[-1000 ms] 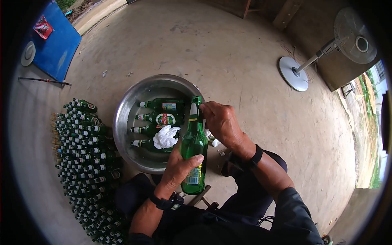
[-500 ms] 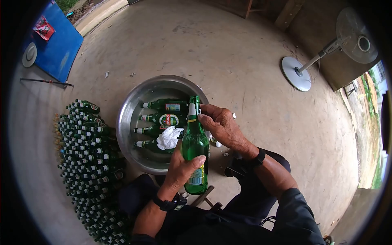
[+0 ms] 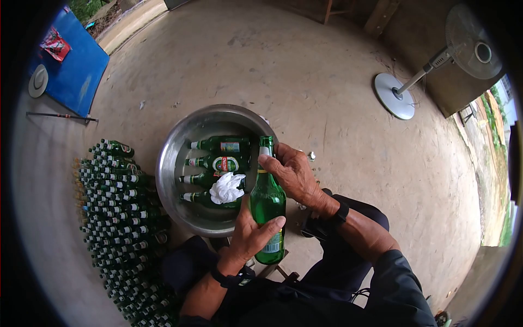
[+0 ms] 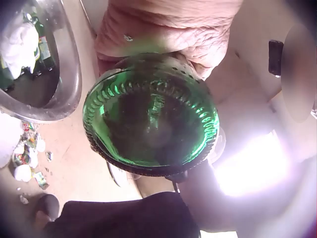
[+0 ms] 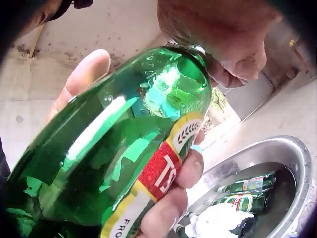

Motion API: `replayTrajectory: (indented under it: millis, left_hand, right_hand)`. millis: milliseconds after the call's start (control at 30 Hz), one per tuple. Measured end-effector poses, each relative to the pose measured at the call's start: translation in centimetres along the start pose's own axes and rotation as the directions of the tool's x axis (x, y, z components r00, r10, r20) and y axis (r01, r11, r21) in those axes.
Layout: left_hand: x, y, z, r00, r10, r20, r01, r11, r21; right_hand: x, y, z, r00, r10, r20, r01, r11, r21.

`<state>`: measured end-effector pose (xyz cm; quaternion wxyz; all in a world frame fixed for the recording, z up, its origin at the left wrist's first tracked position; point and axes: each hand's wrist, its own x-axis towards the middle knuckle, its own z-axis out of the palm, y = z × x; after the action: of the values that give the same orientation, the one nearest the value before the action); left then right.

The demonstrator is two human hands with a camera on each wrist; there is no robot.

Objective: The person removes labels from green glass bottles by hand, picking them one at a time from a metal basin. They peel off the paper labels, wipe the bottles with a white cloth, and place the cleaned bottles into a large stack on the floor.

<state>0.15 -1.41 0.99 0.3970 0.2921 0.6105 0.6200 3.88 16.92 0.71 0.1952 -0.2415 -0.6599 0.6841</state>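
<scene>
My left hand [image 3: 253, 237] holds a green glass beer bottle [image 3: 268, 199] round its lower body, neck pointing away from me. At the bottle's neck, my right hand [image 3: 294, 173] grips, its thumb lying on the whitish neck label. The left wrist view looks straight at the bottle's ribbed base [image 4: 151, 124]. In the right wrist view a red, white and yellow body label [image 5: 161, 171] shows, with left-hand fingers curled round the glass. Beyond the hands, a metal basin [image 3: 167, 177] contains several green bottles [image 3: 220, 144] lying in water and a crumpled white cloth [image 3: 227, 188].
Crowded rows of green bottles [image 3: 122, 218] stand on the floor left of the basin. Small scraps [image 4: 30, 153] lie on the floor beside the basin. A pedestal fan [image 3: 395, 97] stands at the right; a blue panel [image 3: 76, 65] leans at the far left.
The right thumb has come over onto the front of the bottle's neck, where earlier the fingers were at its side. The bottle and both hands have shifted slightly right and down in the head view.
</scene>
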Motion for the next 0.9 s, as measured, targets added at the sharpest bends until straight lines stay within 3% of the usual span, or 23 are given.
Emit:
replayTrajectory:
  millis: [33, 100, 167, 233, 300, 367, 467, 533, 567, 633, 700, 767, 800, 867, 900]
  left_hand:
    - [-0.1, 0.1, 0.0, 1.0, 0.002, 0.002, -0.002, 1.0, 0.001]
    - [-0.2, 0.2, -0.1, 0.998, -0.034, 0.05, 0.046, 0.964, -0.26]
    - [-0.6, -0.8, -0.5, 0.992, -0.093, 0.084, 0.114, 0.946, -0.303]
    - [-0.9, -1.9, -0.3, 0.961, -0.196, 0.197, 0.269, 0.836, -0.478]
    - [-1.1, -2.8, 0.1, 0.963, -0.172, 0.208, 0.256, 0.828, -0.498]
    - [-1.3, -3.2, 0.5, 0.974, -0.148, 0.171, 0.221, 0.788, -0.575]
    - [-1.0, -2.2, 0.1, 0.98, -0.135, 0.148, 0.196, 0.808, -0.556]
    - [-0.5, -0.9, 0.2, 0.993, -0.092, 0.075, 0.117, 0.875, -0.47]
    - [-0.3, -0.1, 0.4, 0.993, -0.091, 0.076, 0.116, 0.876, -0.468]
    - [0.0, 0.8, 0.5, 0.999, -0.029, -0.044, 0.014, 0.95, -0.311]
    - [0.0, 0.5, 0.2, 0.999, -0.023, -0.038, 0.011, 0.956, -0.294]
    - [0.0, -0.1, 0.1, 0.996, 0.04, -0.081, -0.048, 0.994, -0.1]
    - [-0.1, 0.0, 0.2, 0.996, 0.041, -0.083, -0.049, 0.994, -0.101]
    - [-0.4, 0.6, 0.5, 0.997, 0.037, -0.061, -0.042, 0.996, -0.083]
    - [-0.6, 0.7, 0.6, 0.998, 0.034, -0.048, -0.038, 0.996, -0.075]
  right_hand:
    - [-0.1, -0.4, 0.0, 1.0, -0.002, -0.002, 0.002, 1.0, 0.0]
    - [-0.4, -1.3, -0.1, 0.999, -0.025, 0.043, 0.02, 0.992, 0.124]
    - [-1.0, -2.6, 0.0, 0.995, -0.011, 0.095, -0.007, 0.982, 0.187]
    - [-1.5, -3.7, 0.1, 0.988, -0.002, 0.151, -0.036, 0.967, 0.251]
    - [-2.0, -4.4, 0.0, 0.954, 0.017, 0.3, -0.108, 0.951, 0.29]
    - [-2.0, -4.2, 0.1, 0.944, 0.032, 0.329, -0.123, 0.958, 0.261]
    - [-2.1, -4.0, 0.8, 0.967, -0.066, 0.245, 0.007, 0.972, 0.234]
    - [-1.8, -3.3, 1.1, 0.9, -0.425, 0.099, 0.429, 0.903, -0.025]
    - [-1.7, -3.3, 0.9, 0.899, -0.427, 0.098, 0.431, 0.902, -0.024]
    - [-1.7, -3.4, 0.3, 0.851, -0.508, 0.13, 0.521, 0.793, -0.316]
    - [-1.9, -3.2, 0.4, 0.861, -0.494, 0.118, 0.502, 0.794, -0.341]
    - [-2.1, -3.0, 0.7, 0.878, -0.469, 0.091, 0.465, 0.795, -0.39]
    - [-2.2, -3.0, 0.9, 0.878, -0.469, 0.093, 0.465, 0.794, -0.39]
    - [-2.4, -3.2, 1.3, 0.992, -0.086, 0.094, 0.095, 0.992, -0.087]
    - [-2.4, -3.5, 1.4, 0.992, -0.085, 0.094, 0.093, 0.992, -0.087]
